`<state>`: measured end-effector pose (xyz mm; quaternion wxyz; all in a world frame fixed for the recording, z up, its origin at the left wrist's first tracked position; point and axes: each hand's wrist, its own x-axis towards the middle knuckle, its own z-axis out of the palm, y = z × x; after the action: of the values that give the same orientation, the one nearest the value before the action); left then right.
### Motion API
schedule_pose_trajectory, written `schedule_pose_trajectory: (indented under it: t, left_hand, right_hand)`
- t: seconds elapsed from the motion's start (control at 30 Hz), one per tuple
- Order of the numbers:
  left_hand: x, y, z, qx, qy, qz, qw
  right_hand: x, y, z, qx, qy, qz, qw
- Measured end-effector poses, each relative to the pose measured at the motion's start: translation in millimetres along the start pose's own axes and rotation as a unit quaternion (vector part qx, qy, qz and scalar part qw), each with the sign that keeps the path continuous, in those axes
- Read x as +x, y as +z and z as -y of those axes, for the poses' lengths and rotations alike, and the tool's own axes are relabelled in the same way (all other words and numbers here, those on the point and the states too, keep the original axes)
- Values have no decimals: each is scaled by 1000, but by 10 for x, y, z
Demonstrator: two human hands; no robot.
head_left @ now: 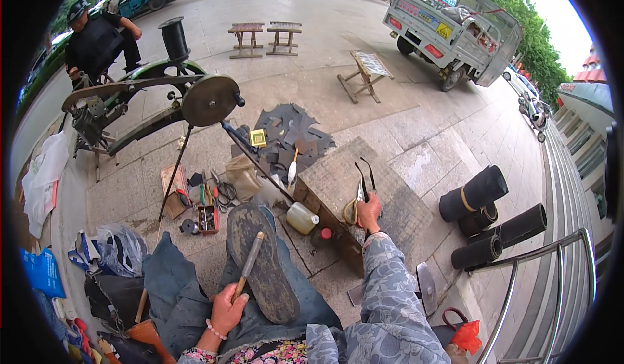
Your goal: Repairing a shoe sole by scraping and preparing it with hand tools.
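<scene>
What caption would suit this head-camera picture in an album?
Left hand rests a rasp on an upturned shoe sole; right hand grips scissors at a pavement repair stall.

One head-worn fisheye camera is looking steeply down from the seated person's head. It is facing forward over the grey paved sidewalk (416, 136), sitting close above the lap

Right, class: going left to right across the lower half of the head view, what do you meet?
Blue bag → left hand gripping a wooden-handled tool → worn shoe sole → plastic bottle → right hand on large shears → black rolls.
</scene>
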<state>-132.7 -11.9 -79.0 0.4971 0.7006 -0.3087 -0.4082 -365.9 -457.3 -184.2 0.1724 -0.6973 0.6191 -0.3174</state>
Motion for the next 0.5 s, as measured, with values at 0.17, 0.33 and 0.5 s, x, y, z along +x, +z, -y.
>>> schedule_pose_trajectory:
  t: [0.17, 0.33, 0.5]
  left_hand:
    - [28, 34, -160, -29, -16, 7, 999]
    - [152, 75, -310, -28, 65, -38, 997]
    - [167, 53, -549, 73, 151, -94, 981]
  right_hand:
    - [177, -59, 189, 89, -18, -22, 996]
    - [285, -460, 881, 366, -27, 79, 927]
    - [-33, -511, 1533, 447, -18, 126, 885]
